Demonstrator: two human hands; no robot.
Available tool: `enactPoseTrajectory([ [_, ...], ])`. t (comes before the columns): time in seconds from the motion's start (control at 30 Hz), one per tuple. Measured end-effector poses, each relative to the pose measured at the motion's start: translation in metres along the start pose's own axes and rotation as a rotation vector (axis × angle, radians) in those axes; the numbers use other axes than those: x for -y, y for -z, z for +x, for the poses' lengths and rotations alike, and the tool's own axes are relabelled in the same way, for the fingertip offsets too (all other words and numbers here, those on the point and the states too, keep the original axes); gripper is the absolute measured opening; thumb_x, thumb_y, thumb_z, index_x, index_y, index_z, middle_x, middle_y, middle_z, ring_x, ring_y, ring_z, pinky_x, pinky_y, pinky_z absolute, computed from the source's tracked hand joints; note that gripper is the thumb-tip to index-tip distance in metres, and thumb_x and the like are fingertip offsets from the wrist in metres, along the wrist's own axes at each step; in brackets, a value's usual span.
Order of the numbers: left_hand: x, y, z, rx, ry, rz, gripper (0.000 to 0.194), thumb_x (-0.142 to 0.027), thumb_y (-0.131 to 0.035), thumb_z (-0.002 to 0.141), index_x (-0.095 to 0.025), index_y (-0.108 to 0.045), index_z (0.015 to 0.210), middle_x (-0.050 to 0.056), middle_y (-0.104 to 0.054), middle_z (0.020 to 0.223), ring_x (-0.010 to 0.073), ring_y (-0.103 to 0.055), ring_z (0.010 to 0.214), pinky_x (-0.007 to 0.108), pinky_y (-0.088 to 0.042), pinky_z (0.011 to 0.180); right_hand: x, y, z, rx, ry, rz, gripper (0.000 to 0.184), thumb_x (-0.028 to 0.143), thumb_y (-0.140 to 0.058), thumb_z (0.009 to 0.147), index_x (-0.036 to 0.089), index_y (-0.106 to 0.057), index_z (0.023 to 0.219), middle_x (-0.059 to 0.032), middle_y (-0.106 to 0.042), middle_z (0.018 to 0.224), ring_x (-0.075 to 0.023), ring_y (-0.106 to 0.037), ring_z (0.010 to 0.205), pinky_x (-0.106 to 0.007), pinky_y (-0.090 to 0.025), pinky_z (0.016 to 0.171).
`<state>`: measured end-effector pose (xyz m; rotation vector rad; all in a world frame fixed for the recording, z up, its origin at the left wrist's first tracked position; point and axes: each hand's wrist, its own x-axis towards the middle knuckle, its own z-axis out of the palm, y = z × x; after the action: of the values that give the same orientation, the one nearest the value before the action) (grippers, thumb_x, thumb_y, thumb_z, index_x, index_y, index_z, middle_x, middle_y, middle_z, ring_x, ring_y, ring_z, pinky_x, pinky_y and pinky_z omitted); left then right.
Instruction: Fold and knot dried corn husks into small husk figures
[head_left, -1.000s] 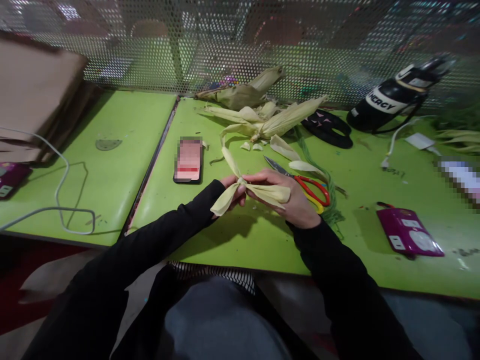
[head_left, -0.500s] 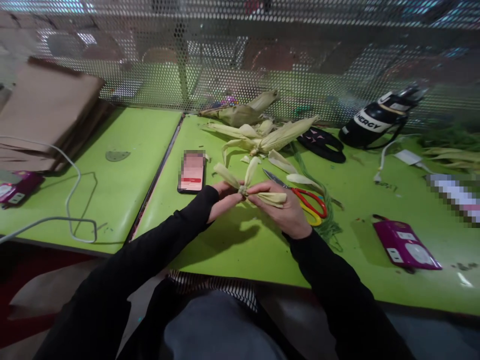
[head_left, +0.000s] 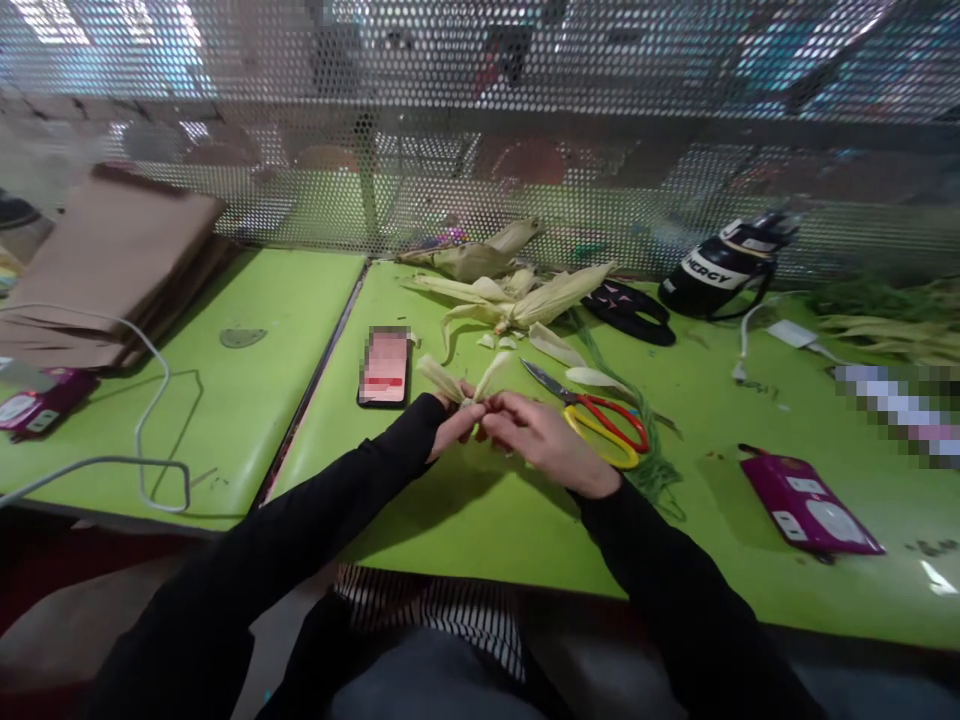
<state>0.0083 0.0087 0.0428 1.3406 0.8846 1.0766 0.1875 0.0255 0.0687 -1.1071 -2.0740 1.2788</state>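
Observation:
Both my hands meet over the middle of the green table (head_left: 480, 510), pinching a small knotted piece of pale corn husk (head_left: 465, 380). My left hand (head_left: 457, 425) grips the knot from the left, fingers closed. My right hand (head_left: 544, 445) closes on it from the right, and most of the husk is hidden under its fingers. Two husk ends stick up and away from the knot. Red and yellow scissors (head_left: 600, 425) lie just right of my right hand. A phone (head_left: 385, 366) lies left of the husk.
A pile of corn husks (head_left: 510, 290) lies at the back by the perforated metal screen (head_left: 480, 130). Green string (head_left: 645, 450), a black strap (head_left: 630, 310), a black device (head_left: 720, 265), a magenta power bank (head_left: 806, 500), brown paper bags (head_left: 105, 270) and a white cable (head_left: 142, 430) lie around.
The husk ends have swung from hanging down to the left to pointing up. My right hand has closed further over the husk, hiding its right-hand part. The camera has tilted up.

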Motion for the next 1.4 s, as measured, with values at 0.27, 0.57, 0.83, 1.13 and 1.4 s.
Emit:
enactPoseTrajectory([
  [0.27,0.005,0.014,0.004,0.026,0.016,-0.015,0.028,-0.042,-0.065,0.083,-0.017,-0.050,0.084,-0.007,-0.042,0.057,0.0046,-0.032,0.046,0.021,-0.029,0.048,0.009,-0.017,-0.006,0.062,0.080,-0.006,0.042,0.048,-0.041,0.098,0.020,-0.049,0.068,0.0060,-0.040,0.055,-0.0086,-0.037,0.049,-0.025,-0.031,0.053],
  [0.57,-0.015,0.022,0.015,0.106,0.407,-0.299,0.030,-0.035,-0.041,0.086,-0.011,-0.058,0.093,0.001,-0.053,0.061,0.0078,-0.037,0.040,0.020,-0.022,0.038,-0.009,0.006,0.005,-0.274,-0.021,0.150,0.051,0.064,-0.042,0.092,0.018,-0.066,0.099,-0.0071,-0.066,0.096,-0.0180,-0.060,0.085,-0.031,-0.046,0.073],
  [0.83,-0.007,0.008,0.005,0.184,0.412,-0.201,0.033,-0.046,-0.055,0.086,-0.015,-0.054,0.077,-0.004,-0.044,0.056,0.0036,-0.029,0.037,0.018,-0.016,0.037,-0.014,-0.022,0.010,-0.220,-0.018,0.529,0.030,0.048,-0.074,0.076,0.020,-0.068,0.087,0.0021,-0.062,0.074,-0.0096,-0.053,0.064,-0.024,-0.043,0.060],
  [1.13,-0.009,-0.009,-0.006,0.192,0.344,0.052,0.028,-0.033,-0.047,0.093,-0.015,-0.054,0.073,-0.006,-0.036,0.052,0.0045,-0.026,0.041,0.020,-0.018,0.042,-0.006,-0.023,0.010,-0.212,-0.079,0.569,0.030,0.046,-0.075,0.074,0.021,-0.064,0.084,0.0050,-0.058,0.067,-0.0073,-0.050,0.051,-0.022,-0.041,0.048],
  [1.4,0.012,-0.019,-0.011,0.229,0.266,0.024,0.027,-0.032,-0.050,0.092,-0.011,-0.066,0.086,-0.006,-0.038,0.051,0.0060,-0.030,0.046,0.021,-0.023,0.047,0.001,-0.025,0.004,-0.283,-0.011,0.453,0.028,0.043,-0.070,0.080,0.021,-0.058,0.069,0.0070,-0.046,0.055,-0.0068,-0.042,0.040,-0.023,-0.032,0.035],
])
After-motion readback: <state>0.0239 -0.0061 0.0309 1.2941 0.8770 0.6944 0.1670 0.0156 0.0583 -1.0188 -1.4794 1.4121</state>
